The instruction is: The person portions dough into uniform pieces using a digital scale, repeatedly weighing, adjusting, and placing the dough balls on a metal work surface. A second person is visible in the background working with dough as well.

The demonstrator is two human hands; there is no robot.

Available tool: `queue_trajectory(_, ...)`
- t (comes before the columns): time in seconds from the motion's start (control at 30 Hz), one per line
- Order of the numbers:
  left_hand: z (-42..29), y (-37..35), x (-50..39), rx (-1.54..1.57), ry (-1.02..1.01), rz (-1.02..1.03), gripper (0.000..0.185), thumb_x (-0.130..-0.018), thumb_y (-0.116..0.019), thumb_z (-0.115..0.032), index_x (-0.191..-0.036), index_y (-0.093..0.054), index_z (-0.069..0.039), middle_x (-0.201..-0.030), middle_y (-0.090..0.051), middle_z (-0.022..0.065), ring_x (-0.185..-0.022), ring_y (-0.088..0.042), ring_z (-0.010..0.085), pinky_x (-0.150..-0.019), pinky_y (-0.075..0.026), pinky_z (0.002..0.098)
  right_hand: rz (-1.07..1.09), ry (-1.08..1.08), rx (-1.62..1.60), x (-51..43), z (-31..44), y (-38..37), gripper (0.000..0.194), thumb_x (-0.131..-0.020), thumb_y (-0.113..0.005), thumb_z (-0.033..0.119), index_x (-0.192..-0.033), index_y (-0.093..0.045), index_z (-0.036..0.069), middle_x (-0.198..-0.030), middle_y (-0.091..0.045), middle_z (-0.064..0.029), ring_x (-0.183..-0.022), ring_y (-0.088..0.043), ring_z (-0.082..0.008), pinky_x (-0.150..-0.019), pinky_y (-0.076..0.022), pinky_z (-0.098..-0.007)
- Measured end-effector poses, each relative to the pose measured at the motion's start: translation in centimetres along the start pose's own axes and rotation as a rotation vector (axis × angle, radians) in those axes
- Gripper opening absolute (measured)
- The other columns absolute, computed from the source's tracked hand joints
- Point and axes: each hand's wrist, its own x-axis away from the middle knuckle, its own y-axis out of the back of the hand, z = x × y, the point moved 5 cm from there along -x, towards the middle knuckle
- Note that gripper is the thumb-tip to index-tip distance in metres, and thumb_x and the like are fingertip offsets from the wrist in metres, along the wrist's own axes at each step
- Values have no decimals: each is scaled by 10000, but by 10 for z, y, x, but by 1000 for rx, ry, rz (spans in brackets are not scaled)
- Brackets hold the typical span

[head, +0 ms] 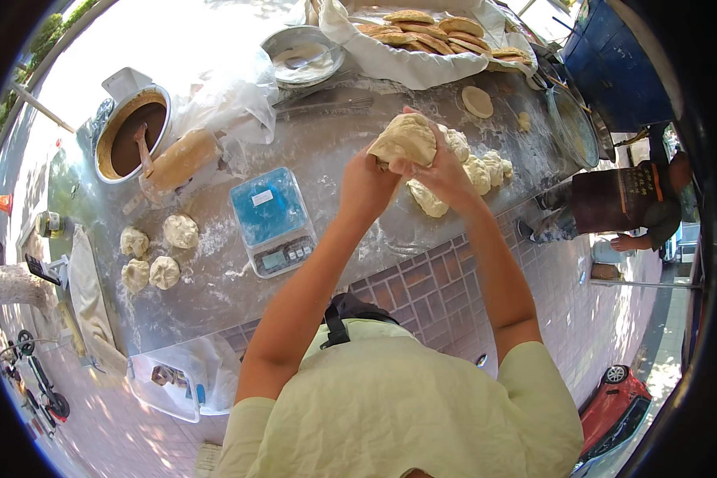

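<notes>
Both my hands hold one thick, rounded piece of dough (407, 138) above the floured metal table (346, 239). My left hand (367, 179) grips its left side, and my right hand (445, 176) clasps it from the right. Just past my right hand lies a lumpy mass of dough (481, 173), partly hidden by that hand. A digital kitchen scale (273, 221) with a blue top sits left of my left forearm, with no dough on it. Farther left rest several dough balls (180, 231) in a cluster.
At the back stands a cloth-lined tray (388, 69) of baked flatbreads (433, 30), beside a bowl of flour (303, 60). A pot of brown paste (134, 140) and a large rolling pin (179, 161) are at left. A flat dough disc (477, 102) lies back right. A person (621, 197) stands beyond the table.
</notes>
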Motion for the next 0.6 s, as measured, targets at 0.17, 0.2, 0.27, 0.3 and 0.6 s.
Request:
queue_trajectory(0.17, 40, -15, 7, -159, 154, 166, 364, -778, -774, -260, -1043, -674, -30, -942, -717, 169, -901, -680, 379, -752, -533, 428, -152, 107, -63, 8, -48, -20, 526, -834, -757, 167, -1301, -546, 51, -1155, -662, -69, -1069, -621, -166, -917, -502, -309)
queue_trajectory(0.2, 47, -18, 10, -168, 128, 121, 360, -785, -764, -266, -1043, -670, -33, -945, -714, 178, -909, -676, 385, -757, -532, 438, -217, 124, 10, 11, -39, -24, 431, -853, -721, 143, -1239, -579, 15, -1104, -680, -67, -1026, -635, -165, -885, -511, -307)
queue_trajectory(0.27, 58, -29, 14, -188, 65, 27, 352, -799, -743, -279, -1043, -663, -38, -952, -708, 195, -926, -668, 396, -767, -529, 457, -371, 13, -229, 16, -50, -30, 412, -864, -705, 148, -1229, -580, 5, -1080, -679, -67, -1003, -638, -158, -866, -514, -301)
queue_trajectory(0.3, 65, -36, 11, -307, 46, 61, 336, -829, -707, -301, -1065, -653, -68, -981, -701, 200, -937, -665, 395, -778, -529, 473, -445, -51, -339, 23, -55, -32, 403, -869, -697, 151, -1225, -580, 1, -1068, -678, -67, -991, -639, -155, -857, -516, -298)
queue_trajectory(0.6, 73, -61, 30, -696, -17, 6, 287, -844, -701, -271, -1046, -577, -109, -1173, -555, 251, -766, -695, 349, -587, -560, 437, -312, 159, -893, 8, 59, -10, 379, -931, -583, 267, -1218, -543, 25, -881, -534, -60, -739, -486, -167, -705, -402, -331)
